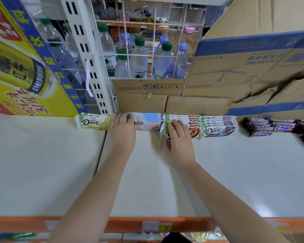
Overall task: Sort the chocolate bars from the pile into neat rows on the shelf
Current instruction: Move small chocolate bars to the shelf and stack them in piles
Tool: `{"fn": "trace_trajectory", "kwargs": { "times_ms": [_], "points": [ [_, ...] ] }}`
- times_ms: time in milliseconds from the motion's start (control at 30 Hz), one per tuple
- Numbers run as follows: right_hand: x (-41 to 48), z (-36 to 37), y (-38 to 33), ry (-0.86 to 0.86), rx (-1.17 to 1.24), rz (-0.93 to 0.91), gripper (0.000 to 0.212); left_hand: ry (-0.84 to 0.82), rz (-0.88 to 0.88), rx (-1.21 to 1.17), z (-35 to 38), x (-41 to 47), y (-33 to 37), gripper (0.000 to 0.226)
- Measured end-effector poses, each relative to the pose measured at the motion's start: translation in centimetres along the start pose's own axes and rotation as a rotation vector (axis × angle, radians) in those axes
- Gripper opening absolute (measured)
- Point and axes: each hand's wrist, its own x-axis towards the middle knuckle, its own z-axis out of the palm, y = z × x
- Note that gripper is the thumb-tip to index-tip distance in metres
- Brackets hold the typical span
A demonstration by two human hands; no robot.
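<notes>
The person is reaching both bare arms over the pale shelf (42, 163) towards the chocolate bars, which are lying in short rows along its back edge. The left hand (124, 130) is lying flat with straight fingers, and the fingertips are touching the left end of the stack of blue bars (148, 122). Just to the left of that hand, a single yellow-and-white bar (93, 122) is lying on its own.

The right hand (180, 139) is resting its fingers across the front bar of the stack of brown-and-white bars (193, 119). Its thumb is blurring below the bar's front edge, so I cannot tell whether it is pinching the bar or only pressing on it. A second brown-and-white stack (218, 128) is sitting right beside the first, touching it. A looser heap of dark bars (270, 128) is lying further right, apart from the neat stacks.

Behind the rows, cardboard boxes (140, 100) are standing against the back of the shelf, and water bottles (139, 58) are showing through a white wire grid (154, 41). A yellow-and-blue carton (16, 67) is filling the left side. An orange shelf edge (126, 224) with a price tag (165, 227) is running along the front.
</notes>
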Motion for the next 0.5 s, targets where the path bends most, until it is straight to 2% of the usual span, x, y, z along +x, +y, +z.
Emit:
{"fn": "trace_trajectory", "kwargs": {
  "times_ms": [200, 300, 500],
  "points": [
    [0.6, 0.0, -1.1, 0.056, 0.053, -0.058, 0.053, 0.172, 0.011, -0.109, -1.1, -1.0, -2.4, 0.04],
    [1.8, 0.2, -3.1, 0.025, 0.114, -0.14, 0.048, 0.225, -0.089, -0.102, -2.5, -1.7, -5.1, 0.038],
    [4.4, 2.2, -8.0, 0.014, 0.17, -0.292, 0.032, 0.156, -0.302, -0.131, -3.0, -2.4, -10.9, 0.066]
  ]
}}
